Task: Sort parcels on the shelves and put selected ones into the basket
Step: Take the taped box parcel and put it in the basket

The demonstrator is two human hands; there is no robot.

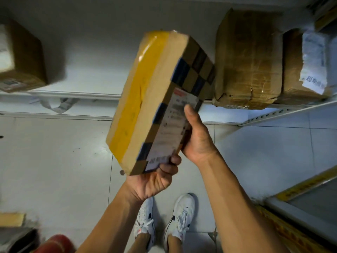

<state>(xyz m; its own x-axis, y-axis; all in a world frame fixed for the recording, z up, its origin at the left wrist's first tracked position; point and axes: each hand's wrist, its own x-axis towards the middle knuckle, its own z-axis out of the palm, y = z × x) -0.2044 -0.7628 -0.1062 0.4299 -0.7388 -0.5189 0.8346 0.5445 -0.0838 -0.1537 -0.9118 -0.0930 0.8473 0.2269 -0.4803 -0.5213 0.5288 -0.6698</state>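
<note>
**Q:** Two hands are shown on one parcel [151,99]; which step is in hand?

**A:** An inspection step is judged to be under way. The parcel, a flat carton banded with yellow tape, is held tilted in the air in front of the shelf [87,83], its label side turned towards the viewer. The left hand [155,179] is curled under the lower corner, thumb laid over the label's bottom edge. The right hand [196,136] is wrapped round the long side, thumb pressed on the label [173,125]. Both grips are thus closed on the parcel.

**Q:** What is called for next?

**A:** A decision is presumably to be made from the label: return to the shelf, or transfer to the basket. No basket can be identified with certainty; a red object [54,243] at the lower left is too blurred to be named.

**Q:** Which edges and what room are to be noted?

**A:** The parcel's upper right corner is seen just beside the large brown box [249,59], behind which the labelled box [306,64] is stacked. Open shelf is left between these and the box at far left [21,55]. A second shelf edge [300,187] runs close along the right forearm. Bare floor [54,152] lies to the left, above the white shoes [164,220].
</note>
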